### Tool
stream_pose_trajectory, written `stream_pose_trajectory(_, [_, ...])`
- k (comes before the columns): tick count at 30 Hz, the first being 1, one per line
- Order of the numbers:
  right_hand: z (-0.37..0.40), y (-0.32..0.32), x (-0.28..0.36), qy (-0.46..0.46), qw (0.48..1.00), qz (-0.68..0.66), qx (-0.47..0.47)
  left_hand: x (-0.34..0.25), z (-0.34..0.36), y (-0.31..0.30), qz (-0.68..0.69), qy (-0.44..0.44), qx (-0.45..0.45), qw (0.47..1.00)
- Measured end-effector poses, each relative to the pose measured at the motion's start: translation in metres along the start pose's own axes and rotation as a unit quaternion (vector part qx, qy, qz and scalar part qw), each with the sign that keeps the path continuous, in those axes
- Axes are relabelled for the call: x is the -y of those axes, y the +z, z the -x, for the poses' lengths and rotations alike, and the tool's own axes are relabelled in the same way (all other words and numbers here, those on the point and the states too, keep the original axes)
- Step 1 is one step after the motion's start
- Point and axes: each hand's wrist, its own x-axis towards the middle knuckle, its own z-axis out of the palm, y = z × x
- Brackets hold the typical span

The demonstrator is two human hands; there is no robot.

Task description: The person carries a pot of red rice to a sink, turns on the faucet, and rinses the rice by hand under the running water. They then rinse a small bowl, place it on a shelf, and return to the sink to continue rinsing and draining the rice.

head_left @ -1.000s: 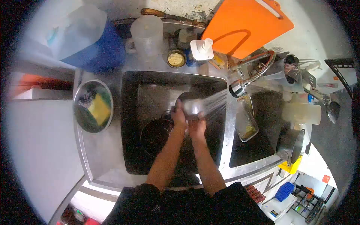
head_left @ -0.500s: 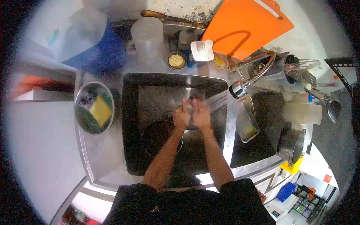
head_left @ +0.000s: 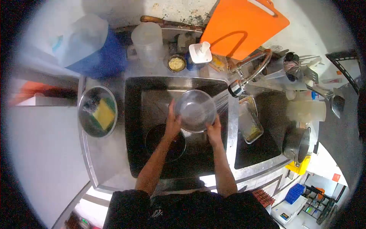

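A round metal bowl [head_left: 195, 110] is held over the left sink basin [head_left: 152, 86], its inside facing up. My left hand [head_left: 173, 122] grips its left edge, and my right hand [head_left: 214, 129] grips the lower right edge. Water sprays from the faucet head [head_left: 236, 89] at the right into the bowl. Below and left of the bowl, a dark round pan [head_left: 162, 147] lies in the basin, partly behind my left forearm.
On the left ledge sits a metal bowl with a yellow sponge [head_left: 103, 113] and scrubber. A clear tray [head_left: 251, 124] rests in the right basin. Behind the sink stand a white-topped pump bottle [head_left: 200, 52], a small bowl [head_left: 177, 63] and an orange cutting board [head_left: 244, 30].
Half a second ago my hands were close together low in the basin, under the spray. Now they are apart, holding the bowl up in the water stream.
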Motion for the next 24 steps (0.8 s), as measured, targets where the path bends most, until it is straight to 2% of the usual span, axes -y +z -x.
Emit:
stream_pose_trajectory(2, [0.005,0.000,0.005,-0.059,0.996,0.071,0.010,0.006,0.000,-0.002,0.045,-0.004,-0.021,0.999])
stream_pose_trajectory(4, [0.015,-0.003,0.013,-0.062,0.991,0.116,0.006,0.009,0.004,-0.009,-0.100,-0.114,0.044,0.987])
stream_pose_trajectory(5, [0.021,-0.006,0.017,-0.061,0.985,0.163,-0.003,0.037,0.004,-0.010,-0.099,-0.107,0.044,0.988])
stream_pose_trajectory(6, [0.028,-0.007,0.021,-0.067,0.984,0.163,-0.004,0.090,0.003,-0.010,-0.136,-0.130,0.044,0.981])
stream_pose_trajectory(7, [0.036,-0.007,0.024,-0.095,0.953,0.285,-0.024,0.116,0.003,-0.012,-0.173,-0.151,0.046,0.972])
stream_pose_trajectory(8, [0.041,-0.005,0.029,-0.123,0.906,0.402,-0.048,0.090,0.006,-0.018,-0.180,-0.214,0.110,0.954])
stream_pose_trajectory(9, [0.058,0.011,0.069,-0.181,0.844,0.503,-0.042,0.078,0.011,-0.028,-0.207,-0.232,0.159,0.937])
stream_pose_trajectory(11, [0.088,0.011,0.092,-0.246,0.706,0.656,0.104,0.050,0.016,-0.038,-0.234,-0.260,0.238,0.906])
stream_pose_trajectory(12, [0.097,0.005,0.085,-0.245,0.695,0.656,0.161,0.029,0.017,-0.034,-0.204,-0.281,0.246,0.905])
stream_pose_trajectory(13, [0.101,-0.002,0.073,-0.151,0.674,0.683,0.238,0.008,0.019,-0.031,-0.155,-0.316,0.241,0.904])
stream_pose_trajectory(14, [0.103,-0.009,0.061,-0.076,0.767,0.583,0.258,-0.010,0.023,-0.028,-0.085,-0.357,0.223,0.903])
stream_pose_trajectory(15, [0.114,-0.006,0.079,-0.118,0.770,0.586,0.223,-0.029,0.028,-0.026,-0.028,-0.392,0.199,0.898])
stream_pose_trajectory(16, [0.118,-0.014,0.057,-0.175,0.814,0.531,0.159,-0.010,0.028,-0.036,0.072,-0.428,0.218,0.874])
stream_pose_trajectory(17, [0.137,-0.004,0.083,-0.108,0.888,0.443,0.063,-0.037,0.033,-0.042,0.022,-0.412,0.175,0.894])
stream_pose_trajectory(18, [0.140,-0.010,0.073,-0.012,0.934,0.356,-0.015,-0.059,0.045,-0.040,0.082,-0.416,0.130,0.896])
stream_pose_trajectory(19, [0.139,-0.015,0.057,-0.031,0.957,0.262,-0.119,-0.054,0.057,-0.044,0.060,-0.413,0.129,0.900])
stream_pose_trajectory(20, [0.137,-0.022,0.033,-0.042,0.958,0.253,-0.127,-0.056,0.070,-0.044,0.061,-0.436,0.126,0.889])
stream_pose_trajectory(21, [0.135,-0.033,0.008,-0.018,0.972,0.109,-0.209,-0.058,0.084,-0.043,0.062,-0.459,0.124,0.878])
stream_pose_trajectory(22, [0.132,-0.041,-0.002,0.006,0.959,-0.039,-0.280,-0.074,0.100,-0.036,0.088,-0.503,0.123,0.851])
stream_pose_trajectory(23, [0.134,-0.047,0.001,-0.003,0.959,-0.048,-0.281,-0.087,0.107,-0.030,0.074,-0.502,0.163,0.846])
stream_pose_trajectory(24, [0.138,-0.055,0.003,0.033,0.949,0.051,-0.309,-0.099,0.116,-0.021,0.061,-0.500,0.204,0.840])
